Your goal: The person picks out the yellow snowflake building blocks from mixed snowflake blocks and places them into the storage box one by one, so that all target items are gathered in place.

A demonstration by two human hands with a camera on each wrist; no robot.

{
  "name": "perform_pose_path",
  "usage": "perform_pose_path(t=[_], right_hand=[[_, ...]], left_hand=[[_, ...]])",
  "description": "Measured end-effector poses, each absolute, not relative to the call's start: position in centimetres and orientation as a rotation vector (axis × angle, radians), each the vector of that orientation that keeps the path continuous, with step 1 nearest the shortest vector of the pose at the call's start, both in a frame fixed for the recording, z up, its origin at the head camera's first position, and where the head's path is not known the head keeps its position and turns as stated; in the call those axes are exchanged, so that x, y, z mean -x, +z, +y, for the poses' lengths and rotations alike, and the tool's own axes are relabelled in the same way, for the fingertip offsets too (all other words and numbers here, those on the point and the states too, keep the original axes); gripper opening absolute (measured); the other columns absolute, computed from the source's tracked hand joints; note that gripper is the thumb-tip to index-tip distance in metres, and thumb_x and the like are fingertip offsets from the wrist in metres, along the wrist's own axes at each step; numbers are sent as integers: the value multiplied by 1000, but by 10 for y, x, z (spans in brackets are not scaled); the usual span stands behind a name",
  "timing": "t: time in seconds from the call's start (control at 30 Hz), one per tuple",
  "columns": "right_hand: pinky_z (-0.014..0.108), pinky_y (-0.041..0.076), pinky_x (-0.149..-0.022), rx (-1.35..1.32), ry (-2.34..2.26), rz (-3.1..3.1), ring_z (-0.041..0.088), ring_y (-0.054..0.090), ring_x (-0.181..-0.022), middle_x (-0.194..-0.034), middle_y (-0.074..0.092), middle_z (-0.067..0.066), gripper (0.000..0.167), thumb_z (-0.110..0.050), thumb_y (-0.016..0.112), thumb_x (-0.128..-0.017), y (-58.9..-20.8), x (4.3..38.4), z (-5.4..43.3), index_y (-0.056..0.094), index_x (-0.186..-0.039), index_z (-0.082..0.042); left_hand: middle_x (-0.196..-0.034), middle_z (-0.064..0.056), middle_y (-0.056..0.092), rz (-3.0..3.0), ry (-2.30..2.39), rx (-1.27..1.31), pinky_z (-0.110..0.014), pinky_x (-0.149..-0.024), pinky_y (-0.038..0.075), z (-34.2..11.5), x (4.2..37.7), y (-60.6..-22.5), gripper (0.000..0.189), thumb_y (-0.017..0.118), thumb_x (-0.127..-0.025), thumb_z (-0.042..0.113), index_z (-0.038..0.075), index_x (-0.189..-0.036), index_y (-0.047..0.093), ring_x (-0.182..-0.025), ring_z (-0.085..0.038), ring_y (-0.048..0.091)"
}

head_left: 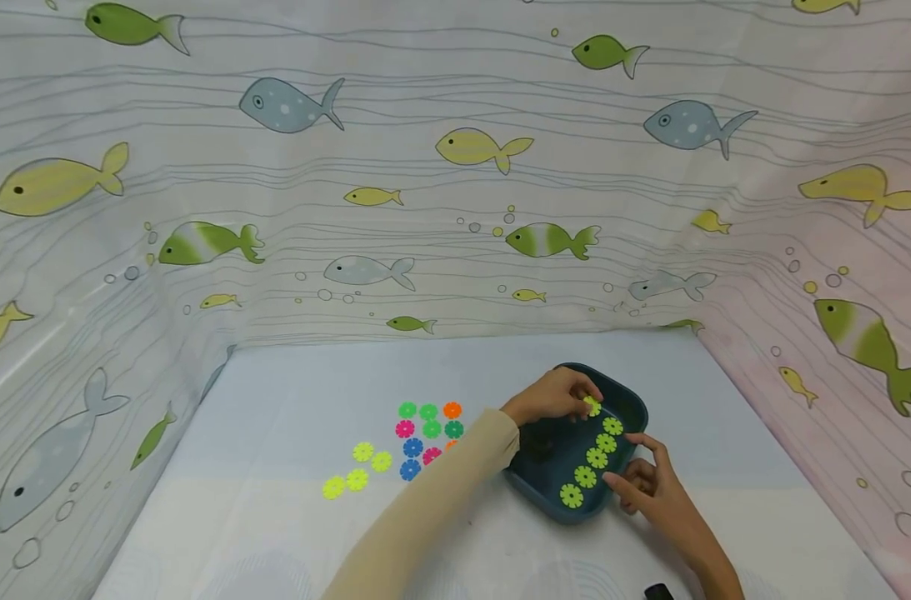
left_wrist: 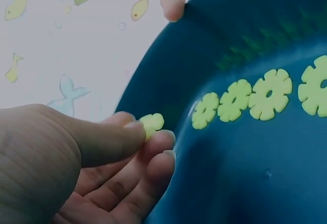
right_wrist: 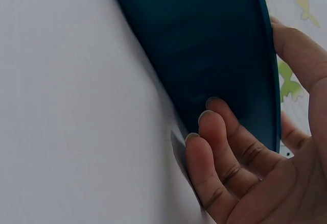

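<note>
My left hand (head_left: pixel 551 395) is over the far side of a dark blue tray (head_left: pixel 541 482). Its thumb and fingers pinch a yellow-green interlocking snowflake disc (left_wrist: pixel 153 125), held by the tray's wall in the left wrist view. Inside the tray, several matching snowflake discs (head_left: pixel 597 457) lie in a slanting row along the right side. On that right side, my right hand (head_left: pixel 653 485) grips the tray by its rim. In the right wrist view, several curled fingers (right_wrist: pixel 212 132) rest against the tray's outer wall, while another digit reaches over the edge.
Left of the tray, several loose yellow discs (head_left: pixel 357 479) lie on the white table (head_left: pixel 275 417). Beside them is a group of green, orange, pink and blue discs (head_left: pixel 431 428), partly covered by the left sleeve (head_left: pixel 432 508). A small black object (head_left: pixel 658 592) shows at the front edge.
</note>
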State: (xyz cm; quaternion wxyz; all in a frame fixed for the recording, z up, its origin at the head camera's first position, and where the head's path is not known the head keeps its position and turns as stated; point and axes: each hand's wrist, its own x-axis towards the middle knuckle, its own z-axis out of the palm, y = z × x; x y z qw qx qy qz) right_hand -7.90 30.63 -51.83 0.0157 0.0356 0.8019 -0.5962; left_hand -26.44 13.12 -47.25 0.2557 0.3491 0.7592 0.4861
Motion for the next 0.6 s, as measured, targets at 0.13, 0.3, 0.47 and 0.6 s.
perform_pose_path(t=[0.13, 0.3, 0.47, 0.6], right_hand=[[37, 56, -65, -105, -1871, 2484, 30, 63, -70, -92, 60, 20, 76, -21, 73, -98, -518, 79, 306, 21, -152, -20], [37, 55, -65, -110, -1867, 2486, 30, 63, -70, -92, 60, 21, 76, -20, 74, -98, -518, 79, 306, 21, -152, -20], [37, 56, -65, -96, -1861, 2500, 30, 63, -70, -92, 60, 20, 76, -19, 73, -98, -518, 80, 306, 21, -153, -20], [37, 56, -65, -91, -1863, 2498, 30, 64, -70, -92, 60, 20, 76, -19, 73, -98, -520, 80, 307, 21, -153, -20]], left_hand=[[-93, -7, 70, 2062, 1326, -895, -31, -71, 59, 135, 265, -476, 20, 63, -100, -1, -2, -119, 70, -78, -19, 70], [-90, -9, 71, 2059, 1336, -875, -30, -69, 59, 140, 267, -482, 21, 68, -96, -3, -2, -117, 70, -78, -22, 72], [-85, -4, 71, 2129, 1253, -882, -26, -66, 56, 145, 269, -486, 23, 76, -92, 1, 3, -114, 71, -75, -17, 73], [-82, 0, 70, 2198, 1183, -901, -23, -63, 53, 150, 270, -490, 23, 80, -89, 4, 6, -111, 73, -72, -12, 70]])
